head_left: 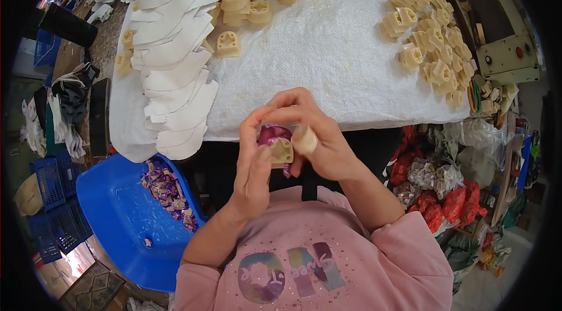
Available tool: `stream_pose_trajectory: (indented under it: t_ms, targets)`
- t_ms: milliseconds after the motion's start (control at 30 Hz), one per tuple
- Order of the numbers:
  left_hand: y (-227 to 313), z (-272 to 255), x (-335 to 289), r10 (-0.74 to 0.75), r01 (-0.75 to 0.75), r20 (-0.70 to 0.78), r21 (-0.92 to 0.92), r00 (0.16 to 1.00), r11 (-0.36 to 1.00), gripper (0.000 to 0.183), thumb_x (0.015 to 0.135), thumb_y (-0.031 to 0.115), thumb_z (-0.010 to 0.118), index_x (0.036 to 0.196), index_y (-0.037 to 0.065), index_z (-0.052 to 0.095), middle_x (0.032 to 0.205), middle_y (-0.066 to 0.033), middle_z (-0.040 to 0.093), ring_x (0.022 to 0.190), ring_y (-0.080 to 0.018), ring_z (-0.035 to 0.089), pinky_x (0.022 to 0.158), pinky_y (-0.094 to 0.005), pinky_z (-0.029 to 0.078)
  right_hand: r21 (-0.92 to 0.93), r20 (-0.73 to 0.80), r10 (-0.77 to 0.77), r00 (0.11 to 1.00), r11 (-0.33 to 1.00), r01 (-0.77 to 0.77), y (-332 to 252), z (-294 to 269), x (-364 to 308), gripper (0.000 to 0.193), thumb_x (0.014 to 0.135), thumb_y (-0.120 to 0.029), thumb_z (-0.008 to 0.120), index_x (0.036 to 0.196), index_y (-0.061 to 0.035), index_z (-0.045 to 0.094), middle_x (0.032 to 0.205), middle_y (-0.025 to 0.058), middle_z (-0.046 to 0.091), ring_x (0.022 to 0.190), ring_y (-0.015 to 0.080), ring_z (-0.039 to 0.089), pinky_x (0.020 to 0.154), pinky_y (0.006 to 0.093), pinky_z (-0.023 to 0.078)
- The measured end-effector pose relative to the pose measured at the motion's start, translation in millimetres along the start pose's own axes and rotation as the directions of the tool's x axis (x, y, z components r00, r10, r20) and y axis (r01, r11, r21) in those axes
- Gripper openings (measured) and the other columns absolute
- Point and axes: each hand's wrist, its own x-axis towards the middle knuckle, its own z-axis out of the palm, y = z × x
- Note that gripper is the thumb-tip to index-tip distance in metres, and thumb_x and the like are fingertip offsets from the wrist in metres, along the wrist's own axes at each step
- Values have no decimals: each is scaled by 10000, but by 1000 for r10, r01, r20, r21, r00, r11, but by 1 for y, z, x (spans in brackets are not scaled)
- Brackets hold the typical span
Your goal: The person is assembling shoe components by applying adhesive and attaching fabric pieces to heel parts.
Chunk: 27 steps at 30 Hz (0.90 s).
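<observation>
Close in front of my body, both hands hold a cream block-shaped piece, apparently a shoe heel (282, 152). Its hollowed end faces me, and shiny purple covering (274, 133) wraps its far side. A small strip of purple hangs below. My left hand (250, 167) grips the heel from the left, thumb along its side. My right hand (321, 135) curls over it from the right and far side, fingertips meeting those of the left. A pale wrapping (306, 140) shows around a right-hand digit. The fingers partly hide the heel.
White cut pieces (175, 80) overlap in a long row on the left of the white-covered table (304, 71). Bare cream heels (436, 42) lie in piles right and at the back. A blue basin (111, 217) with purple-and-cream pieces stands lower left. Red bags (453, 205) sit right.
</observation>
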Motion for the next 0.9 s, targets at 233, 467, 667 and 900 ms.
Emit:
stream_pose_trajectory:
  t_ms: [233,467,667,900]
  targets:
    - [6,24,2,198,-176,-95,199,976,964,709,943,567,318,1337,-22,283,1114,-121,490,934,-152,529,751,-250,450,125,148,35,988,991,-54,10,-1,6,185,911,-210,550,940,-33,599,816,71,569,541,77,557,366,182,472]
    - [8,24,5,278,-200,-191,348,941,916,558,976,399,306,1320,-41,314,1146,-120,470,1013,-146,482,856,-271,409,-15,99,-200,975,979,203,30,12,-1,302,968,-297,465,1110,-45,552,1037,88,508,907,190,531,814,301,429]
    - [5,24,12,290,-211,-302,268,908,940,450,954,250,320,1320,-9,340,1113,-99,478,974,-128,479,847,-270,393,248,-15,-182,983,952,179,33,26,-6,323,975,-216,402,1218,-28,500,1090,109,507,1006,231,496,903,322,380]
    - [-7,15,8,233,-159,-266,271,935,949,432,974,263,306,1343,38,324,1078,-90,512,948,-120,510,813,-258,420,-272,-93,-383,919,898,346,35,26,0,308,928,-161,425,1179,-15,525,1008,84,541,865,203,528,768,319,428]
